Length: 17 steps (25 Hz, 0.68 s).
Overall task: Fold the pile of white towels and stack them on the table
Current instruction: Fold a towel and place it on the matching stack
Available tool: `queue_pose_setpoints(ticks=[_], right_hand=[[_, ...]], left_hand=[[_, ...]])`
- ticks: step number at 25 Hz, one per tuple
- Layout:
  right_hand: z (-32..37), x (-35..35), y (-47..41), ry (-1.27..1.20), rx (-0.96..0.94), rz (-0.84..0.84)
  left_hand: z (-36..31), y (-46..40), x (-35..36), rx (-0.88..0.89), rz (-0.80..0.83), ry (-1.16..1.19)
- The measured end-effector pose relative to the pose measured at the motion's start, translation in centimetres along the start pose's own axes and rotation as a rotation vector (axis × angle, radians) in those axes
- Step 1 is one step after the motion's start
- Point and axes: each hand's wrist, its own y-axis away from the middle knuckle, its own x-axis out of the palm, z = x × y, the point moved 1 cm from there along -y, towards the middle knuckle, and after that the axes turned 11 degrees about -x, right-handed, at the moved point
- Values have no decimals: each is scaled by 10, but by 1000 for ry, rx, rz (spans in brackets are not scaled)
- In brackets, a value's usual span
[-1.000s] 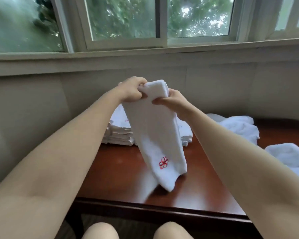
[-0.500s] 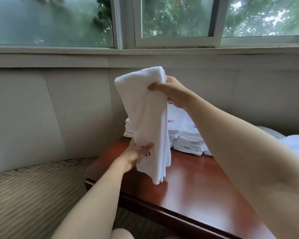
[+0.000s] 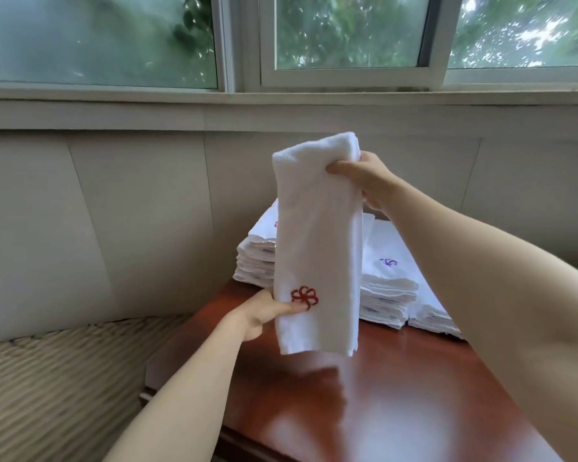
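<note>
A white towel point(image 3: 317, 235) folded into a long strip hangs upright above the brown wooden table point(image 3: 397, 395). It bears a red flower mark near its lower end. My right hand point(image 3: 364, 181) grips its top fold. My left hand point(image 3: 264, 311) pinches its lower left edge beside the red mark. Behind it, two stacks of folded white towels point(image 3: 387, 288) stand at the back of the table, partly hidden by the hanging towel. The right stack's top towel shows a purple mark.
A padded beige wall point(image 3: 131, 221) runs behind the table under a window sill. A striped woven seat point(image 3: 54, 378) lies to the left of the table. The table's left front edge point(image 3: 154, 391) is below my left forearm.
My left hand let go of the towel's top, dropped down and took hold of the lower edge. The view swung left, and the loose towels at the right went out of sight.
</note>
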Motion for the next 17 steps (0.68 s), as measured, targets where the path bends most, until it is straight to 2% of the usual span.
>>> queue_pose_setpoints(ticks=[3, 7, 11, 17], right_hand=[[-41, -31, -30, 13, 32, -119], [-81, -70, -89, 73, 44, -244], [-116, -96, -163, 95, 44, -286], [-185, -104, -228, 95, 102, -282]], left_hand=[[-20, -27, 5, -19, 60, -25], [-82, -68, 5, -7, 88, 21], [-124, -122, -3, -17, 94, -16], [-125, -185, -1, -96, 28, 72]])
